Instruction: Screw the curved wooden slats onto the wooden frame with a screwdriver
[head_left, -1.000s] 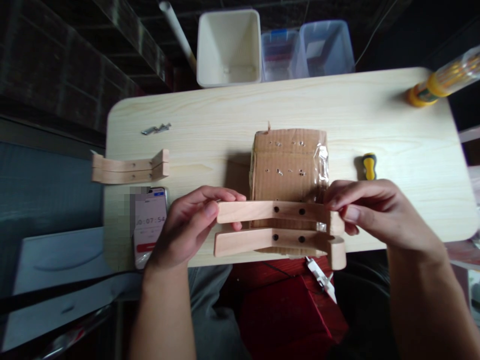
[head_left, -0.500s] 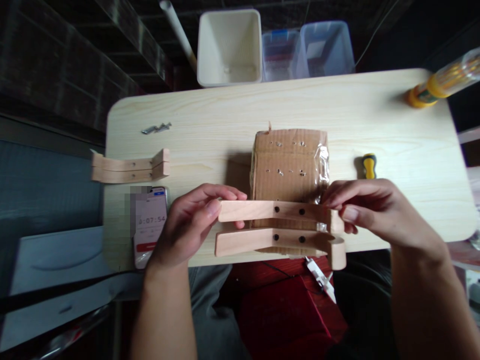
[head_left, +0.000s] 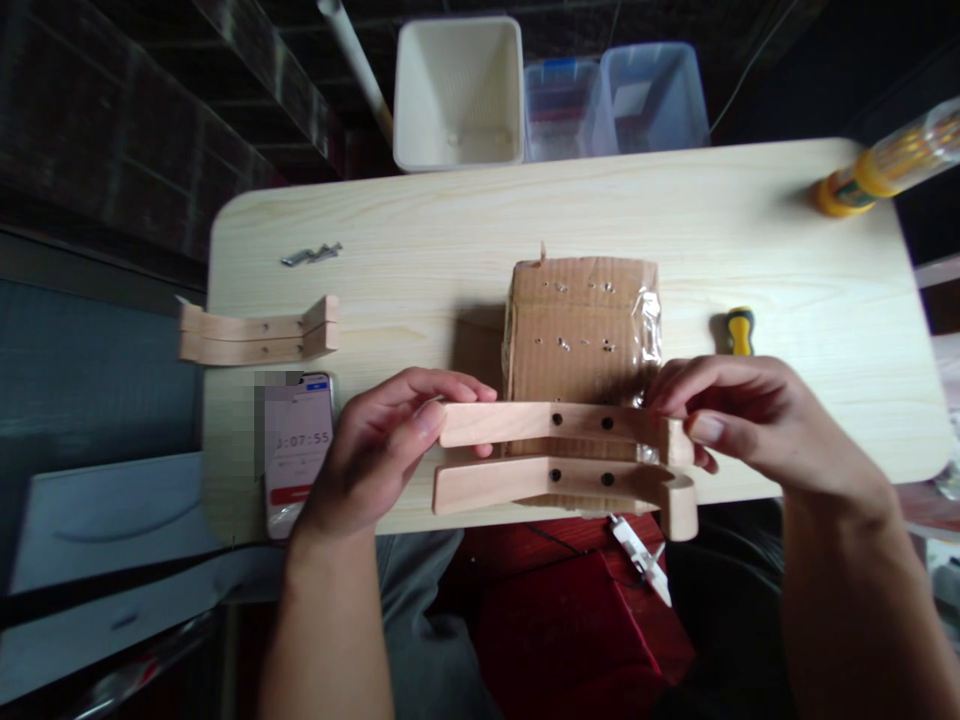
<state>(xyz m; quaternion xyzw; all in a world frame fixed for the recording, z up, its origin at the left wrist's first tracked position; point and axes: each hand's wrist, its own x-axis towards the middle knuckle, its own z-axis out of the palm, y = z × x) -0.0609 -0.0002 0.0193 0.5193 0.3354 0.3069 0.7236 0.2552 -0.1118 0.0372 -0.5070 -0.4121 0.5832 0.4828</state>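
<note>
Two bent wooden hooks lie one above the other over the near end of a cardboard box (head_left: 577,320). Each carries two dark screws or screw holes; which, I cannot tell. My left hand (head_left: 390,440) pinches the left tip of the upper wooden hook (head_left: 510,423) between thumb and fingers. At the other end, my right hand (head_left: 731,415) closes around that same hook beside its upturned block. The lower wooden hook (head_left: 495,485) sits closer to me, untouched by either hand. Rows of small punctures mark the box top.
On the table (head_left: 420,240) are a paired set of wooden hooks (head_left: 259,338), several screws (head_left: 311,255), a phone (head_left: 298,450) showing a timer, a yellow-black screwdriver handle (head_left: 740,330) and a yellow-capped clear tube (head_left: 885,175). Bins (head_left: 457,95) stand beyond the far edge.
The hands keep the same hold on the upper hook. Only a very slight shift of the view shows, and the phone's timer has advanced one second.
</note>
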